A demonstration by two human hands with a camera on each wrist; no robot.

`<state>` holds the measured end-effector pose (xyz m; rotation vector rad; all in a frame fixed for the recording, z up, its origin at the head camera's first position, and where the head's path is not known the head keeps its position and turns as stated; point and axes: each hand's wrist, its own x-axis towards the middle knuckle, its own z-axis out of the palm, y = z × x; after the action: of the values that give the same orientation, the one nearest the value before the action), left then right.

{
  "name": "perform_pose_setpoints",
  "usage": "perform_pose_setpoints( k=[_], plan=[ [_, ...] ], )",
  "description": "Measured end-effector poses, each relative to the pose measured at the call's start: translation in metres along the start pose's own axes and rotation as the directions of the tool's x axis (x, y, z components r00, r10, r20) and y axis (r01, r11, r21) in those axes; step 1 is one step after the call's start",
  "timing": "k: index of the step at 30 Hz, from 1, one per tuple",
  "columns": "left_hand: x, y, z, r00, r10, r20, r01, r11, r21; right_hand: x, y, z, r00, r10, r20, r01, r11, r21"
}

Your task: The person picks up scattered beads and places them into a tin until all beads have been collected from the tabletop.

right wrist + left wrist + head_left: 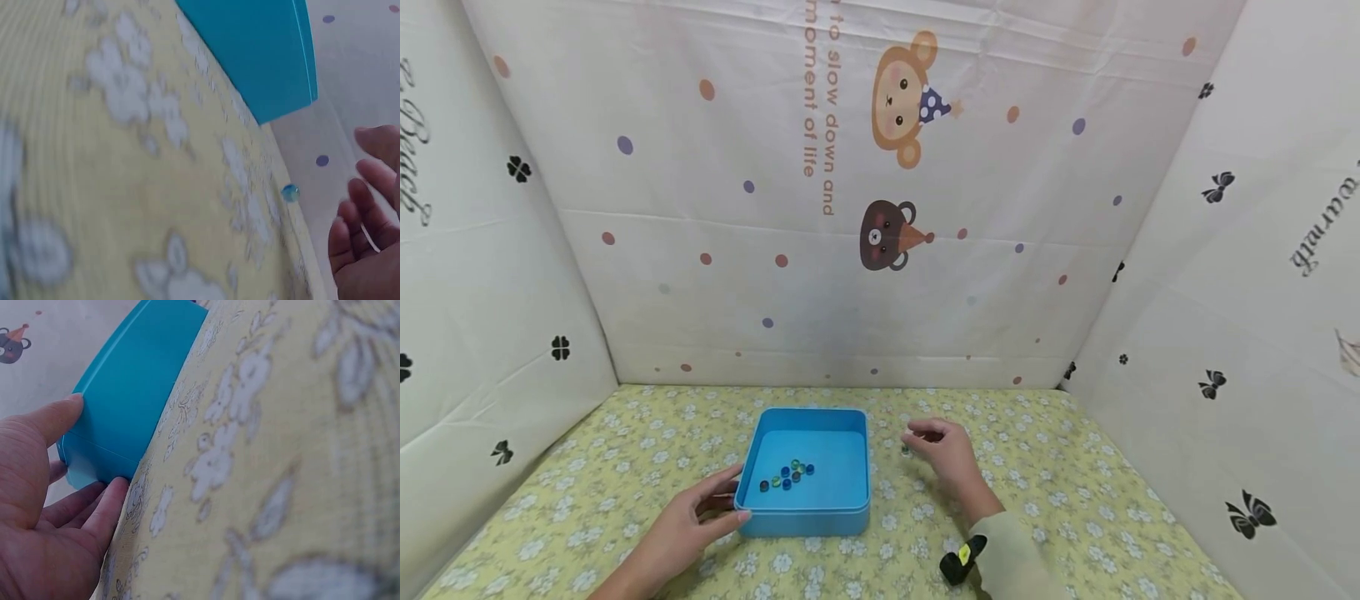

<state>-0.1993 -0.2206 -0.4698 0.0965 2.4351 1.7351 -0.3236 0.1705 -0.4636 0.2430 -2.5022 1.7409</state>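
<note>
A blue square box without a lid stands on the flowered cloth, with several glass marbles on its floor. My left hand holds the box at its near left corner. In the left wrist view its thumb touches one wall and the other fingers lie against the adjoining side. To the right of the box, my right hand is beside a single marble on the cloth. The right wrist view shows its fingers loosely bent, apart from that marble and holding nothing.
Yellow flowered cloth covers the table. A pale printed sheet rises at the back, and similar sheets stand at both sides. A black strap device sits on the right sleeve.
</note>
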Motion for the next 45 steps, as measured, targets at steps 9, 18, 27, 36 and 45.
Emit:
perform_pose_setpoints(
  k=[9,18,27,36,45],
  plan=[
    [-0.002,0.000,-0.001,1.000,0.011,0.014,-0.011,1.000,-0.008,0.001,0.009,-0.005,0.993,0.063,0.101,-0.054,0.995,-0.088],
    [-0.003,0.001,0.000,1.000,0.007,0.000,-0.007,1.000,0.020,0.003,0.008,0.001,0.996,0.049,0.071,-0.033,0.976,-0.215],
    [-0.002,0.000,0.001,1.000,0.002,0.001,-0.002,1.000,0.003,0.000,0.002,0.007,0.996,0.078,0.034,-0.067,0.965,-0.252],
    [-0.002,0.001,0.001,1.000,0.008,0.003,-0.008,1.000,0.019,0.002,0.001,0.009,0.996,0.090,0.010,-0.083,0.955,-0.286],
    [0.000,0.000,0.001,1.000,0.013,0.014,-0.013,1.000,0.012,0.002,0.003,0.008,0.996,0.094,0.000,-0.090,0.951,-0.294]
  ],
)
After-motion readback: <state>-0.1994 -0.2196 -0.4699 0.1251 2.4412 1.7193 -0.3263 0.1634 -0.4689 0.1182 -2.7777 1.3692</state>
